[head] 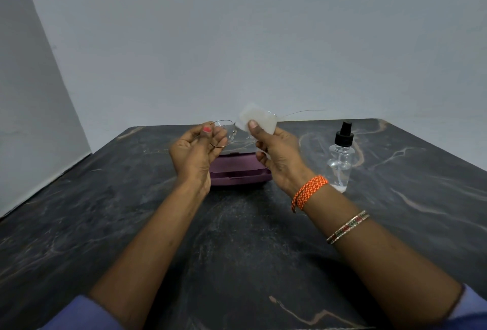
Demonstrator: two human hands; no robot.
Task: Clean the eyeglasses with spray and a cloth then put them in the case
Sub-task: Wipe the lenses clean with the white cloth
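your left hand (196, 149) pinches one lens rim of the eyeglasses (224, 132), held up above the dark marbled surface (237, 237). your right hand (276, 157) is clamped on a white cloth (255, 118), folded over the other lens, thumb pressing on its front; a thin temple arm sticks out to the right. the purple case (237, 171) lies on the surface below your hands; whether it is open or closed is hard to tell. the spray bottle (340, 158) stands upright just right of it.
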